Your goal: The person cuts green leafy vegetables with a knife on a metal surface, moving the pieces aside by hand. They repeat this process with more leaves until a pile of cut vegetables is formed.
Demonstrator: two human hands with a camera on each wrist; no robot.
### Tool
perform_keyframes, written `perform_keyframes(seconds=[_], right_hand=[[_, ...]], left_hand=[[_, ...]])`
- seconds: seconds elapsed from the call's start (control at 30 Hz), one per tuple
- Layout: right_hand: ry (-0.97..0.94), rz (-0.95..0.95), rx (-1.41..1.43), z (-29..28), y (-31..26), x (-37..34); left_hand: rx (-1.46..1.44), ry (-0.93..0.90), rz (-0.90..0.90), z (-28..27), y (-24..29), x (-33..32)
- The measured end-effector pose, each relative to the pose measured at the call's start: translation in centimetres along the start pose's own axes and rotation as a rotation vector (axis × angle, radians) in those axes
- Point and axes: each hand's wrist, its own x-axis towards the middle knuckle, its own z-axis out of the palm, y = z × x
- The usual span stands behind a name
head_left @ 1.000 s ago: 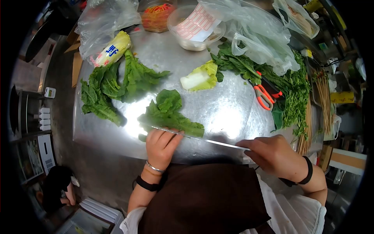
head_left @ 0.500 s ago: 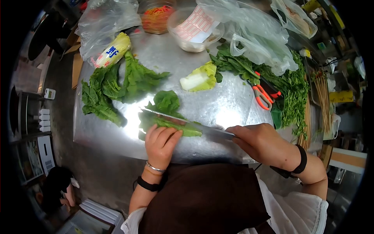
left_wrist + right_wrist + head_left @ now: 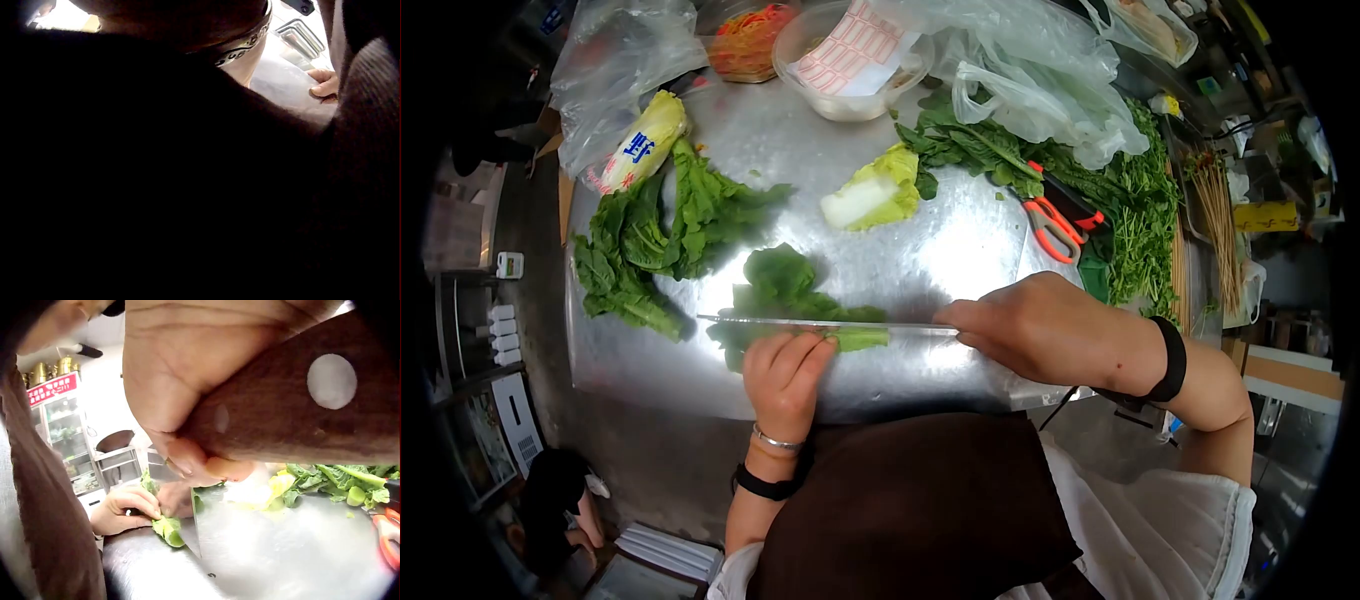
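A white paper sheet printed with red boxes lies across a round, clear plastic bowl. Orange-and-grey-handled scissors rest near a crumpled, translucent plastic bag, left of thin wooden skewers.

Metal table, leafy greens, scissors, plastic bowl

dark brown apron covering the front, white sleeves showing, silver bracelet and black strap circling left wrist, black band circling right wrist
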Motion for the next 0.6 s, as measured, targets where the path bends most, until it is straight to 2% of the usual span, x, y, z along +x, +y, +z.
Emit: perform_keyframes(seconds=[0.1, 0.2, 0.3, 0.33, 0.43, 0.6], right_hand=[[-0.096, -0.019, -0.107, 0.6, 0.5, -0.1], [-0.078, -0.022, -0.098, 1.0, -0.4, -0.8], [-0.067, -0.028, -0.126, 1.4, -1.0, -1.3], [-0.023, -0.069, -0.165, 2.1, -0.6, -1.6], [-0.015, -0.045, -0.184, 2.3, -0.8, -1.6], [-0.006, -0.042, -0.149, 2.3, -0.5, -1.4]], left_hand=[[0.001, -0.033, -0.037, 0.0, 0.0, -0.5], [-0.012, -0.077, -0.066, 0.0, -0.4, -1.1], [-0.409, -0.012, -0.477, 0.5, 0.1, -0.5], [-0.336, -0.012, -0.455, 0.7, -0.3, -1.6], [-0.446, 0.003, -0.597, 1.3, -0.7, -3.9], [-0.336, -0.077, -0.517, 0.9, -1.2, -5.7]])
